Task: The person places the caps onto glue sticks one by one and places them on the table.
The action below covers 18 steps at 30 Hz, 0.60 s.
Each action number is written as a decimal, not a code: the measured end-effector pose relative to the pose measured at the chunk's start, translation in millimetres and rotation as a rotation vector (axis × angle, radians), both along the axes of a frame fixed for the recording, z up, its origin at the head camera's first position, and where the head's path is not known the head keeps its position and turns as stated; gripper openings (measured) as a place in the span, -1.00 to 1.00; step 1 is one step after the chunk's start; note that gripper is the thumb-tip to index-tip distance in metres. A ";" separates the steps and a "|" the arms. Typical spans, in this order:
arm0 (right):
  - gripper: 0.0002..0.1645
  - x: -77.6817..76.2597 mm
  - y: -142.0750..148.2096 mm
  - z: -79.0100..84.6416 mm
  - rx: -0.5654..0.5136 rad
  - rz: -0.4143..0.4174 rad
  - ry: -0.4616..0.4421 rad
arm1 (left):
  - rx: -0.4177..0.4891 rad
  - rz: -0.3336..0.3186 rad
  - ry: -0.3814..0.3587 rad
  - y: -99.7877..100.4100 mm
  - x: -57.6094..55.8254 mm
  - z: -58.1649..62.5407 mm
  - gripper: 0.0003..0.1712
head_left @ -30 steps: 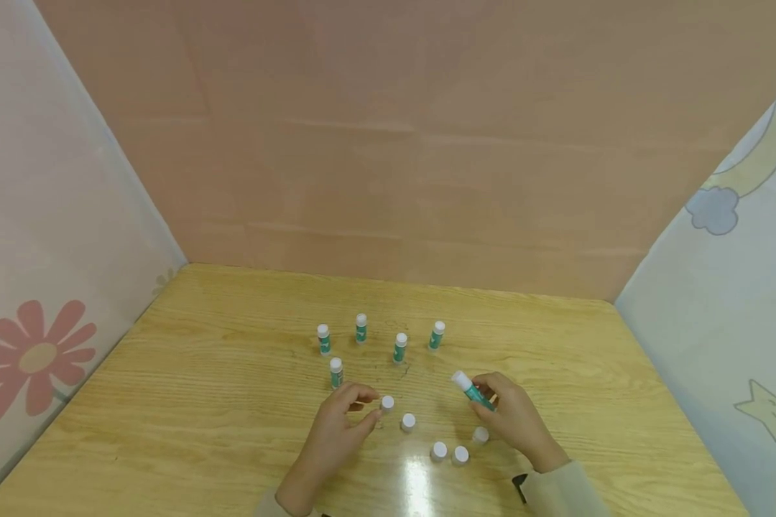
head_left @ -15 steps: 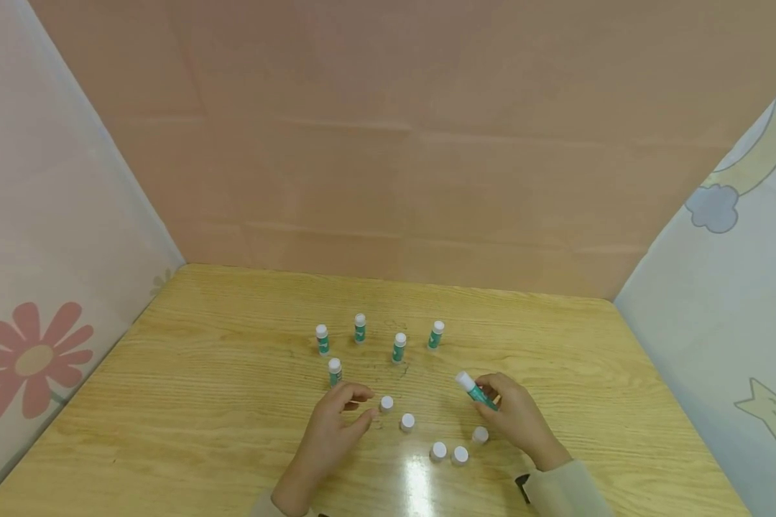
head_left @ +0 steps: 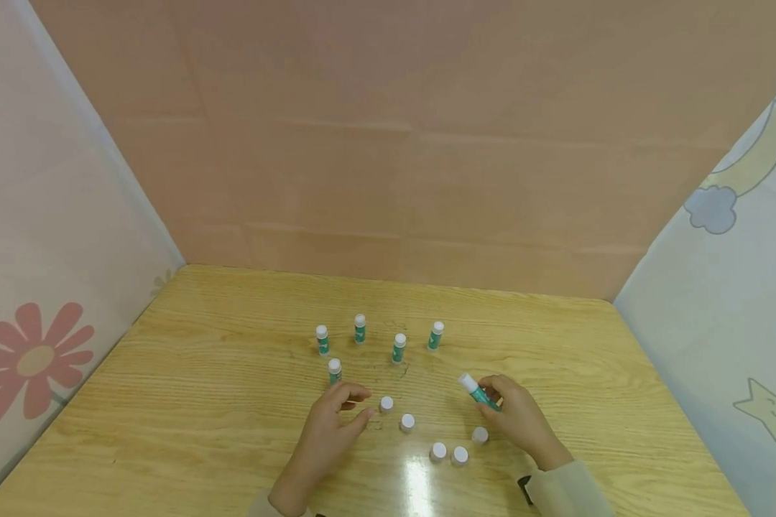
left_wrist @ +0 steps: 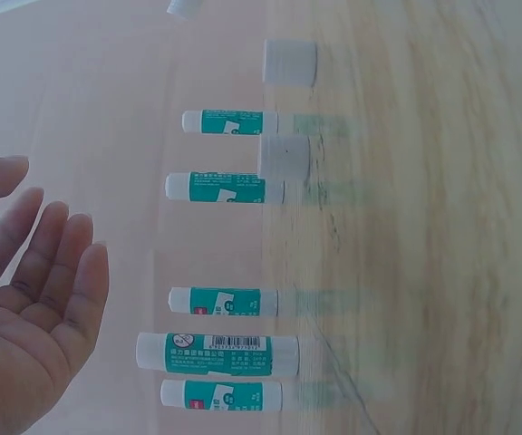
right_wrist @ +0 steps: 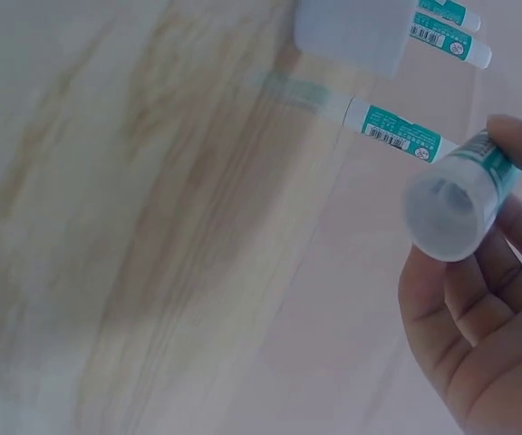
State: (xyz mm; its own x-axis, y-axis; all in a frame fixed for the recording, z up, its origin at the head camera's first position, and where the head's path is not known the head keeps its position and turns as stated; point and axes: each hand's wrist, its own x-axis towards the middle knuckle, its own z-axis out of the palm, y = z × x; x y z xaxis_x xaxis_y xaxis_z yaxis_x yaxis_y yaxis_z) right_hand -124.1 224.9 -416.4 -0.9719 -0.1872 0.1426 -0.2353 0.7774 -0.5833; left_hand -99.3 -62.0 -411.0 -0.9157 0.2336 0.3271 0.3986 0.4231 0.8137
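Note:
My right hand (head_left: 520, 416) holds a green-and-white glue stick (head_left: 481, 395) between thumb and fingers. It is tilted above the table, its white end towards the upper left. In the right wrist view a hollow white end of this glue stick (right_wrist: 447, 217) faces the camera. My left hand (head_left: 326, 434) is bare of any object, fingers loosely bent and thumb apart. Just right of its fingertips stands a white cap (head_left: 386, 404), not touched. Behind the left hand an upright glue stick (head_left: 335, 369) is partly hidden by the fingers.
Several upright glue sticks (head_left: 399, 349) with white tops stand farther back on the wooden table (head_left: 220, 373). More white caps (head_left: 408, 423) lie between the hands, one (head_left: 480, 435) close to the right wrist. Cloth walls (head_left: 388, 179) enclose the back and sides.
The right hand has drifted slightly right and towards the front with the glue stick. My left hand has drawn a little left, away from the nearest cap. Standing items keep their places.

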 end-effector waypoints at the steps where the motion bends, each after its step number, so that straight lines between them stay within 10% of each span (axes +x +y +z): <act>1: -0.69 0.0 0.0 0.5 0.000 -0.003 -0.005 | 0.000 0.001 0.003 -0.2 0.1 -0.2 -0.79; 18: -0.70 -0.9 2.6 -2.7 0.048 -0.045 -0.114 | 0.004 0.014 0.011 -5.0 1.4 -1.3 -0.81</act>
